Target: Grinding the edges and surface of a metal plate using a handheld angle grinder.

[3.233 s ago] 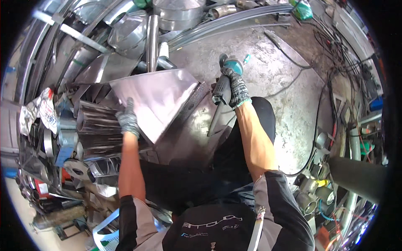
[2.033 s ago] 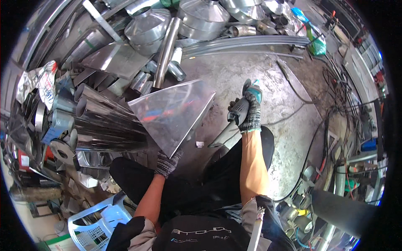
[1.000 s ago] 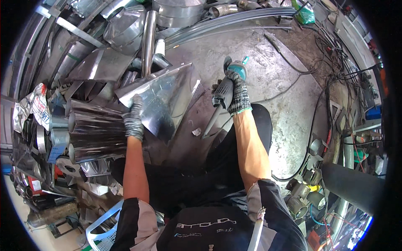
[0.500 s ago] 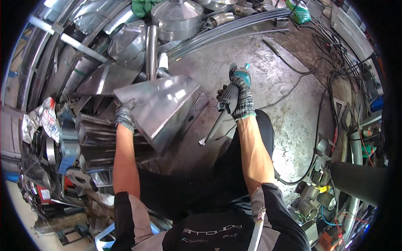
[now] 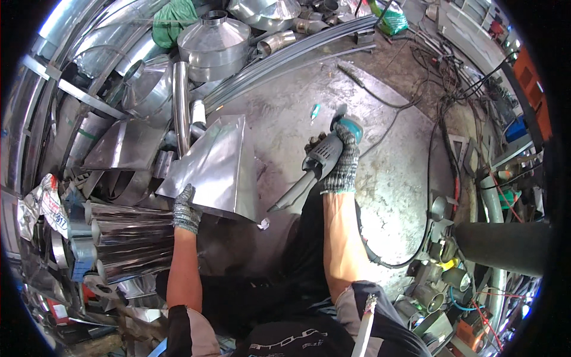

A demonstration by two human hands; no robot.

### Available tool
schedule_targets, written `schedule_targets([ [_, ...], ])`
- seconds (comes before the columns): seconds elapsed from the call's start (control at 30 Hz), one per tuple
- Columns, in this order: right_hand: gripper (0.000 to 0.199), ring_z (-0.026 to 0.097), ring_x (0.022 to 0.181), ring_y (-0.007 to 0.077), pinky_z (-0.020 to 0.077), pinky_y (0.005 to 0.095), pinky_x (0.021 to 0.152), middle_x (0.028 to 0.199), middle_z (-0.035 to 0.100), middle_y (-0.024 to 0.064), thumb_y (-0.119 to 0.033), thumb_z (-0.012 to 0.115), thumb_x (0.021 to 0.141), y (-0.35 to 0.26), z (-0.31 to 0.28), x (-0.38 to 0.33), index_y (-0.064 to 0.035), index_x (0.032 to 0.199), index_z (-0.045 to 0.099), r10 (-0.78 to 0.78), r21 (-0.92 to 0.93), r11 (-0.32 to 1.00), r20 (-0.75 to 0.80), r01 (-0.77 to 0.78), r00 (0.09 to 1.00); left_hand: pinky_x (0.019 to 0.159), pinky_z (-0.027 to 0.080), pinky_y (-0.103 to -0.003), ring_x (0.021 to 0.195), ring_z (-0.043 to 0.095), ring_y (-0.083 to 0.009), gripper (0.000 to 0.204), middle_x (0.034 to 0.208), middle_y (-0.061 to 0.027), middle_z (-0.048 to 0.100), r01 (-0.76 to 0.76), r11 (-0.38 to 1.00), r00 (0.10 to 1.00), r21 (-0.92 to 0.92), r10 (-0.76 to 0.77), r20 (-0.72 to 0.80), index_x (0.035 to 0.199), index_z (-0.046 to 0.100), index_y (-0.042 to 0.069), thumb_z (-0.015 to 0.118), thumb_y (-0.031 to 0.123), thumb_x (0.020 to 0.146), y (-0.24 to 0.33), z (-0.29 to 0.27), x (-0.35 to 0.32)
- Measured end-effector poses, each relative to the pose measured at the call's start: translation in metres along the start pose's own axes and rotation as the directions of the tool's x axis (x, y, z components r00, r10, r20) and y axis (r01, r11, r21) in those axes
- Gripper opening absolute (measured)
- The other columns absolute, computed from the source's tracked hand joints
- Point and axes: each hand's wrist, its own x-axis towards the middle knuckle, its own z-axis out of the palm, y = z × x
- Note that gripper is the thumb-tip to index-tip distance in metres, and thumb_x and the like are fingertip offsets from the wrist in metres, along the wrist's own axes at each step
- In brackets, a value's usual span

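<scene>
Left hand [image 5: 186,209] gripping sheet-metal piece [image 5: 215,168], right hand [image 5: 340,159] clenched on grinder [image 5: 315,163]; probably mid-positioning, needs steadying before tool contact.

A metal cone-topped duct fitting [image 5: 214,44] stands at twelve o'clock beside a green cloth bundle [image 5: 173,19], long grey metal strips [image 5: 297,53] run toward one o'clock, shiny folded sheet pieces [image 5: 128,241] lie at eight o'clock, and black cables [image 5: 440,119] tangle at two o'clock.

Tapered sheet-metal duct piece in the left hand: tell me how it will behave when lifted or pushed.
The duct piece is thin folded sheet, so probably light for its size, with some flex. Its shiny surface looks slippery, and the left hand grips one corner gloved. Its flat faces suggest it slides rather than rolls.
</scene>
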Motion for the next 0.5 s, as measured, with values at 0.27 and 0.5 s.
schedule_targets([
  [0.27,0.059,0.074,0.090,0.0433,0.0629,0.0580,0.076,0.105,0.074,0.0183,-0.054,0.086,0.091,-0.013,0.003,-0.003,-0.0051,0.118,0.067,-0.093,0.027,0.995,-0.014,0.093,0.996,0.105,0.066,-0.059,0.123,0.072,-0.0307,0.039,0.126,-0.0109,0.075,-0.001,0.989,0.906,-0.149,0.064,0.418,0.137,0.074,0.011,0.088,0.020,0.102,-0.046,0.154,0.006],
  [0.5,0.058,0.077,0.087,0.0428,0.0632,0.0567,0.069,0.101,0.077,0.0214,-0.059,0.084,0.093,-0.010,0.005,0.006,-0.0072,0.115,0.070,-0.030,0.053,0.998,-0.045,0.033,0.999,0.101,0.069,-0.060,0.112,0.076,-0.0307,0.026,0.120,-0.0105,0.077,0.000,0.998,0.839,-0.063,0.034,0.542,0.132,0.075,0.006,0.078,0.012,0.106,-0.040,0.269,0.048],
])
